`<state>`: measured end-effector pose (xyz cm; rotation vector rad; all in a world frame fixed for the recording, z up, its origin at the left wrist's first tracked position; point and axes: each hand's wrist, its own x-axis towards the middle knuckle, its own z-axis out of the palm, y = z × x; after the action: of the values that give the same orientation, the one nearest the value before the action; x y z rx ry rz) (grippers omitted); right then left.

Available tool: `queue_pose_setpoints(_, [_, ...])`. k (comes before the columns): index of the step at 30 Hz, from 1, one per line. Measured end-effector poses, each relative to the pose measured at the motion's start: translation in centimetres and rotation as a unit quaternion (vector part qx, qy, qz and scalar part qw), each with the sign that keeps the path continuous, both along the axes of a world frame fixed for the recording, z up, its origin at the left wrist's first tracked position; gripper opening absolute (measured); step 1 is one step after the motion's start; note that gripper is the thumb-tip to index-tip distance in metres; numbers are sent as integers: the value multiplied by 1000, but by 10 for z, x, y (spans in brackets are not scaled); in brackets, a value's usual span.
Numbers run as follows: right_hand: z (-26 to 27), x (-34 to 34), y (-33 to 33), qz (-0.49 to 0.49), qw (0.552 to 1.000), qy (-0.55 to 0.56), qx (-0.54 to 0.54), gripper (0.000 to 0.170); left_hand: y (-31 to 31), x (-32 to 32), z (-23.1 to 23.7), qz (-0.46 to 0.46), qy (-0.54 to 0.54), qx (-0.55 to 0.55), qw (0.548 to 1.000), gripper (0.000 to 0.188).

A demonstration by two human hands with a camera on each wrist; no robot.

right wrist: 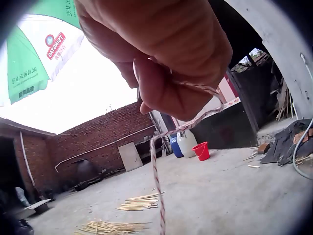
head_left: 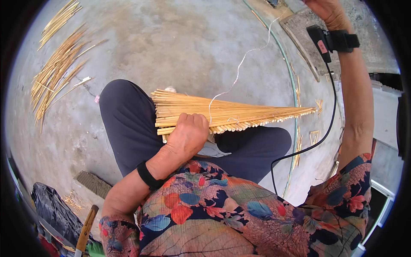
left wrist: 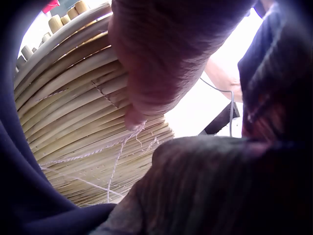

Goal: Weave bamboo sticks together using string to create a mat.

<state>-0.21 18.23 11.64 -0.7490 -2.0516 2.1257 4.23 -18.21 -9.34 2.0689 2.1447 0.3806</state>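
Note:
A fan-shaped row of straw-coloured stalks [head_left: 239,112] lies across the person's lap, its wide end at the left. The left hand [head_left: 186,135] grips the stalks near that end, fingers curled over them. In the left wrist view, twisted thread [left wrist: 117,159] runs across the stalks [left wrist: 73,112] below the hand [left wrist: 161,58]. A pale string [head_left: 244,58] rises from the stalks toward the right hand [head_left: 327,13], raised high at the upper right. The right wrist view has that hand [right wrist: 161,54] with curled fingers, pinching the red-and-white string [right wrist: 155,169].
Loose stalks [head_left: 58,73] lie on the concrete floor at the upper left. A green hose [head_left: 284,55] runs along the right. A wooden handle [head_left: 87,225] and black plastic [head_left: 53,210] are at the lower left. A red bucket [right wrist: 201,151] stands farther off.

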Motion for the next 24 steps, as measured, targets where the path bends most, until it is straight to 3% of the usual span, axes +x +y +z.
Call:
queue_pose_setpoints(2, [-64, 31, -80, 176, 975, -130, 36, 24, 0, 0, 0, 3, 0, 7, 1000, 11])
queue_pose_setpoints(3, [-89, 44, -107, 229, 954, -195, -13, 23, 1, 0, 0, 5, -3, 10, 1000, 11])
queue_pose_setpoints(5, [-125, 62, -137, 343, 907, -246, 10, 21, 0, 0, 2, 4, -11, 4, 1000, 11])
queue_pose_setpoints(12, [-186, 76, -150, 443, 860, -254, -20, 21, -2, 3, 1, 25, -6, 19, 999, 20])
queue_pose_setpoints(14, [-196, 77, -151, 508, 819, -267, -34, 23, -3, 3, 2, 23, -16, 4, 1000, 23])
queue_pose_setpoints(18, [-200, 82, -154, 504, 824, -258, -6, 26, -7, 4, -2, 36, -19, 6, 999, 31])
queue_pose_setpoints(20, [-206, 89, -157, 480, 849, -221, -10, 24, -10, 7, -1, 47, -7, 7, 999, 33])
queue_pose_setpoints(24, [-211, 92, -162, 491, 846, -206, -14, 20, -12, 6, 2, 77, -15, -17, 997, 39])
